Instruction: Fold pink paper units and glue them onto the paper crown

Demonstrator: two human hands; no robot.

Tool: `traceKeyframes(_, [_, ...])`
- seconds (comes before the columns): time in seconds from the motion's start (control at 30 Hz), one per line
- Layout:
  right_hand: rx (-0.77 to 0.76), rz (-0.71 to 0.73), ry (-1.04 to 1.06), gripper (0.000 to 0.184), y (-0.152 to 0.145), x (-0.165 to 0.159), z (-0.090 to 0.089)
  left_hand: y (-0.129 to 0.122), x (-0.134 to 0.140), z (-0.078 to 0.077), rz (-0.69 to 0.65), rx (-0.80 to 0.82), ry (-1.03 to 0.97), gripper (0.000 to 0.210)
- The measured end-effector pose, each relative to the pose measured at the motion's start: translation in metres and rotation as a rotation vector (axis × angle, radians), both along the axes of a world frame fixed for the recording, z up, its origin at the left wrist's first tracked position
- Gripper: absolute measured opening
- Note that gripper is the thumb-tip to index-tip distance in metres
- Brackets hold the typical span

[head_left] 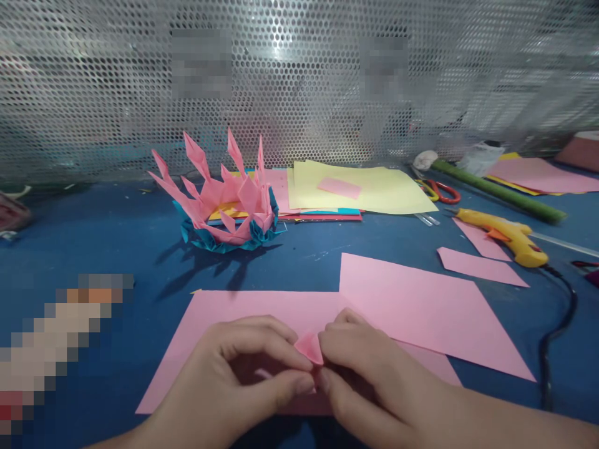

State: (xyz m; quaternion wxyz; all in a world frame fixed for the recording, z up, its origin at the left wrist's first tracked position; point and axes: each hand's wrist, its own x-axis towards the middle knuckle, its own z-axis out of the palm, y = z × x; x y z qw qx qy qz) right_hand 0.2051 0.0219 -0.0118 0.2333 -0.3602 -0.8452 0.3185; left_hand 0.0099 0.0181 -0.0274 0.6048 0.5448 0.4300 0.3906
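A small folded piece of pink paper [309,347] is pinched between the fingers of both hands. My left hand [248,362] grips it from the left with thumb and fingertips. From the right, my right hand [369,362] closes on it, and the fingers hide part of the folds. Beneath the hands lies a large pink paper sheet [210,318]. Another pink sheet [421,305] overlaps it on the right. Beyond them stands a pink and blue folded-paper crown [224,212] with several tall points.
A yellow glue gun [505,231] lies at right, its black cord [559,330] running forward. Pink strips [482,267], red-handled scissors [444,192] and a green stick [505,193] are nearby. Pale yellow sheets [374,193] lie before the perforated metal panel [290,112].
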Motion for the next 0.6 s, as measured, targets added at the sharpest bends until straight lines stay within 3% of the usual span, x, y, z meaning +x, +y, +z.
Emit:
traceKeyframes(0.13, [-0.061,0.042,0.09,0.023,-0.002,0.0051,-0.0019,0.0019,-0.0009,-0.0028,0.051,0.006,-0.071,0.024])
traceKeyframes(0.27, [-0.359,-0.069,0.211,0.008,-0.0007,0.0043,-0.0055,-0.0006,0.0015,0.0018,0.071,-0.026,-0.086,0.024])
traceKeyframes(0.33, [-0.446,-0.138,0.276,0.012,0.0009,0.0018,-0.0067,-0.0024,0.003,0.0043,0.107,-0.058,-0.103,0.026])
traceKeyframes(0.43, [-0.391,-0.128,0.293,0.01,0.0027,-0.0005,-0.007,-0.0032,0.0044,0.0053,0.145,-0.095,-0.16,0.027])
traceKeyframes(0.6, [-0.324,-0.073,0.279,0.007,0.0035,0.002,-0.0067,0.0006,0.0025,-0.0013,0.04,-0.203,-0.295,0.033])
